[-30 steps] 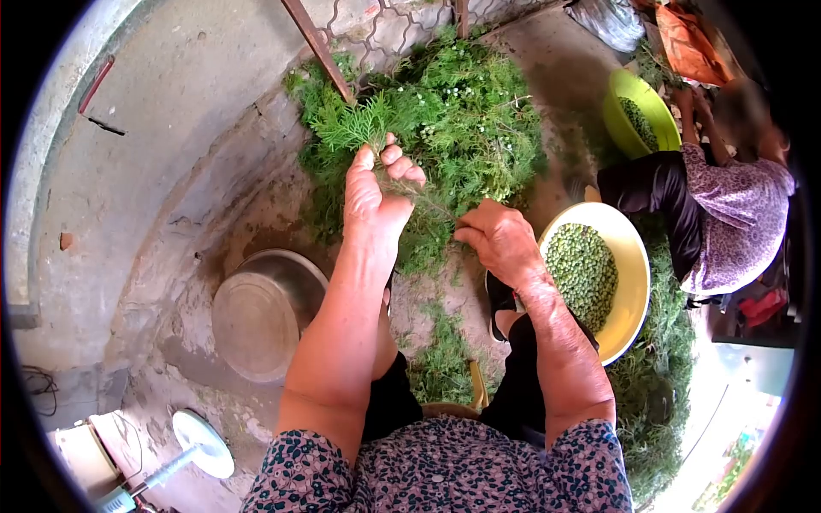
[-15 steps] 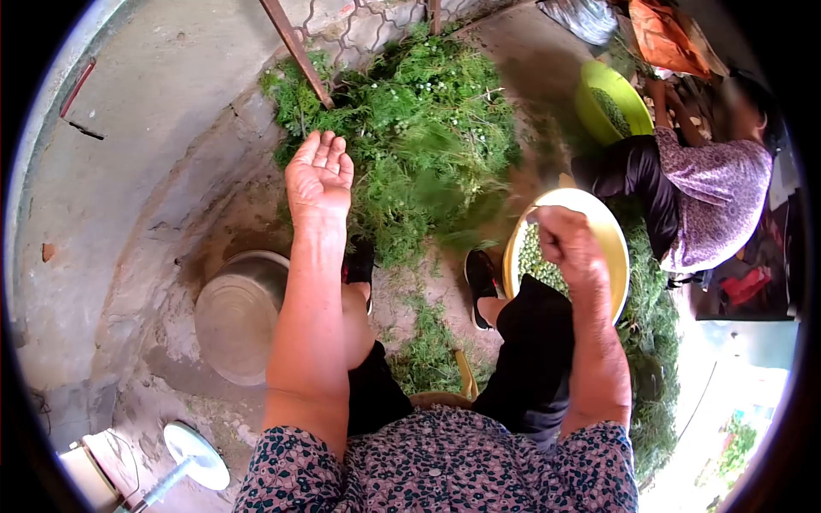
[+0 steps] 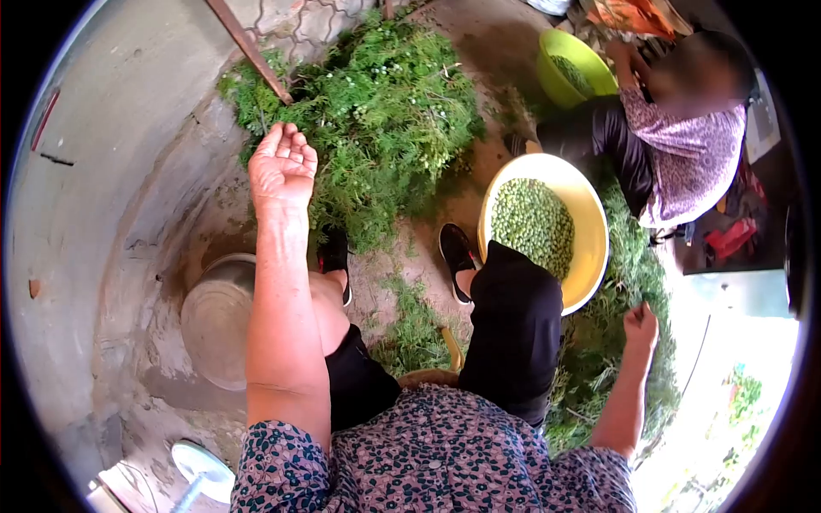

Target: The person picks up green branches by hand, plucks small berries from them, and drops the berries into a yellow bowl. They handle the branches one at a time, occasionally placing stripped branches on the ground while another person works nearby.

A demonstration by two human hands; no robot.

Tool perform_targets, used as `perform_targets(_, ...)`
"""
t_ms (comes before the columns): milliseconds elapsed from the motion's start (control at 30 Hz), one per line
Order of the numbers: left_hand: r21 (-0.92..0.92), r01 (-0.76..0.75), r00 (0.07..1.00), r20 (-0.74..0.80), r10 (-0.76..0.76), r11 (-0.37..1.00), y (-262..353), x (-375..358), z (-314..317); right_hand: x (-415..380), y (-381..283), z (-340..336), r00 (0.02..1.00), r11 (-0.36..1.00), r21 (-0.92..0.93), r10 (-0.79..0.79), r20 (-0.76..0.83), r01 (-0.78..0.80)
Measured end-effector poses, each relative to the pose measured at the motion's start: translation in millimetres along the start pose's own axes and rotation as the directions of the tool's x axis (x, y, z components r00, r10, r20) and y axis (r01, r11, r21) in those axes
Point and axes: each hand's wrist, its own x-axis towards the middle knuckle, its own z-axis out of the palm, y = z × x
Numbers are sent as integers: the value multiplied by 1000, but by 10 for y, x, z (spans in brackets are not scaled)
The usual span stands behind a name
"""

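My left hand is held out palm up at the near left edge of a heap of feathery green sprigs. Its fingers curl loosely, with nothing visible in the palm. To the right, my right hand hovers over another spread of cut greenery. Those fingers are closed, and whatever they hold, if anything, cannot be made out. By my right knee a yellow tub contains many small round green berries.
A co-worker sits at the upper right beside a lime-green basin. An upturned metal pot lies at left near the curved wall. A brown post leans over the heap. A pedestal fan stands at lower left.
My right hand has moved from over the yellow tub outward and down to the greenery on the right. Blurred sprigs no longer cross the heap. The whole view has shifted slightly.
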Motion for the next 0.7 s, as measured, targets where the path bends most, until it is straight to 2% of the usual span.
perform_targets(33,13,1,1000,-10,-1,1000,-17,-18,26,-59,134,163,999,999,24,25,27,-25)
perform_targets(67,29,-5,998,-61,6,1000,-29,-12,44,-131,242,324,995,999,-40,33,91,-30)
perform_targets(100,21,14,999,-35,-13,1000,-48,2,34,-254,321,543,992,989,-147,-10,125,28)
perform_targets(133,15,22,1000,-14,-21,1000,-22,8,11,-294,341,697,981,990,-139,39,188,-12)
perform_targets(200,24,-11,1000,-9,11,1000,-8,-27,25,-324,395,1007,987,987,-161,46,151,-22)
perform_targets(233,24,-26,999,22,25,999,12,-31,8,-109,425,968,949,970,-239,42,313,36)
perform_targets(267,17,-36,999,4,36,999,32,-40,13,-179,390,1062,963,862,-480,-33,269,164)
perform_targets(333,-9,-55,998,-42,55,998,77,-52,19,261,338,1149,955,550,-781,-186,229,294)
perform_targets(367,-22,-59,997,-49,58,998,103,-50,2,1024,347,946,923,499,-778,-156,352,382)
perform_targets(400,-30,-76,995,-72,74,997,124,-57,-1,1190,336,1009,815,124,-809,-184,550,574)
perform_targets(467,-32,-94,992,-90,91,995,167,-90,-2,400,458,1835,941,609,-723,-131,312,325)
perform_targets(533,-48,-101,991,-88,96,994,233,-65,-41,-245,663,2498,829,553,-679,-39,558,483)
perform_targets(567,-64,-102,992,-81,96,993,267,-62,-73,-472,816,2814,769,529,-673,59,636,517)
perform_targets(633,-61,-130,986,-112,123,990,330,-93,-77,-981,1211,3322,593,493,-611,217,775,619)
perform_targets(700,-76,-156,980,-135,145,985,396,-98,-96,-1343,1706,3662,450,445,-574,360,817,687)
